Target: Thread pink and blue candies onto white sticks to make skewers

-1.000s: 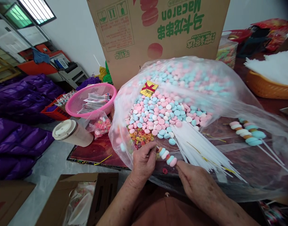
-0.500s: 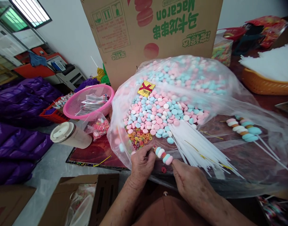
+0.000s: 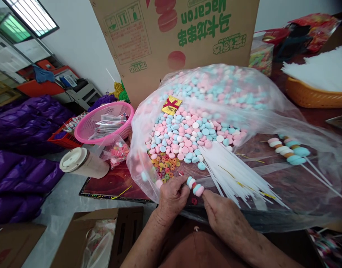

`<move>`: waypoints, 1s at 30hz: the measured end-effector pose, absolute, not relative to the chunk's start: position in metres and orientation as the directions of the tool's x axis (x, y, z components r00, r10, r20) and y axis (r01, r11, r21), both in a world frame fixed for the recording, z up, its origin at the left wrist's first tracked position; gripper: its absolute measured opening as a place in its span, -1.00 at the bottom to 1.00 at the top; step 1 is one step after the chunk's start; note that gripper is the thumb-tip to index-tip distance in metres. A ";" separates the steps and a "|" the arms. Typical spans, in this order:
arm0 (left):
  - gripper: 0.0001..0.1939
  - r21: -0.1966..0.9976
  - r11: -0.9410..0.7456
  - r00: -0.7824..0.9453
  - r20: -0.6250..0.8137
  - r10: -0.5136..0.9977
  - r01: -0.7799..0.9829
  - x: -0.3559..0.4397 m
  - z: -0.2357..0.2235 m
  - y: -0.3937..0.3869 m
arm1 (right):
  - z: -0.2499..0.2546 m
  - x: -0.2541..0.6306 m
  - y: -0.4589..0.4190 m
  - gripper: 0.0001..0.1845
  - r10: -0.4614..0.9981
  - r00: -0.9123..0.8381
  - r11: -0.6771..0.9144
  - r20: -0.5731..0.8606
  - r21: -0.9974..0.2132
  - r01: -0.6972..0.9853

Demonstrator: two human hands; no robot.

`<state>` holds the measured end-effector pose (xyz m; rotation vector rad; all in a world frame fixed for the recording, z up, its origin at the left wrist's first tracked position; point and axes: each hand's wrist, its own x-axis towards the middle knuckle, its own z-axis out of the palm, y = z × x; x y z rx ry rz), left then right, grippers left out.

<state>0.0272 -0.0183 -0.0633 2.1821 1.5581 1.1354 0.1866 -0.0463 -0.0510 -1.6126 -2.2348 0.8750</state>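
Between my hands is a candy skewer point(image 3: 195, 187) threaded with blue, white and pink pieces. My left hand point(image 3: 172, 195) is closed around its upper end, hiding part of it. At the pink end, my right hand point(image 3: 219, 208) pinches the skewer from below, and its stick is hidden in the fingers. Just beyond lie small ring candies point(image 3: 166, 165) and a heap of pastel candies point(image 3: 184, 136) in a clear plastic bag point(image 3: 137, 137). White sticks point(image 3: 237, 171) fan out to the right of the heap. Two filled skewers point(image 3: 288, 150) rest farther right.
A large cardboard box point(image 3: 156, 41) stands behind the bag. To the left are a pink basket point(image 3: 84, 139) of packets and a lidded cup point(image 3: 87, 163) near the table edge. An orange basket point(image 3: 313, 93) of white sticks sits at the right. Open cartons point(image 3: 98, 230) are below.
My left hand has slid down over the skewer's upper end, so less of it shows. A red ring candy now shows just above that hand. The view has shifted slightly.
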 end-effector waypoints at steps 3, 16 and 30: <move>-0.75 0.722 -0.379 0.153 0.360 0.920 0.579 0.026 -0.057 -0.021 | -0.051 0.189 -0.041 -0.68 0.939 -0.339 0.217 -0.055 -0.669 0.711; -0.66 0.771 0.183 -0.100 -0.304 0.948 -0.610 0.059 -0.035 -0.005 | -0.032 0.188 -0.035 -0.63 0.957 -0.286 0.175 0.038 -0.866 0.469; -0.72 0.789 0.332 -0.131 -0.456 0.880 -0.517 0.054 -0.040 -0.001 | -0.048 0.187 -0.024 -0.67 0.949 -0.315 0.188 0.005 -0.812 0.552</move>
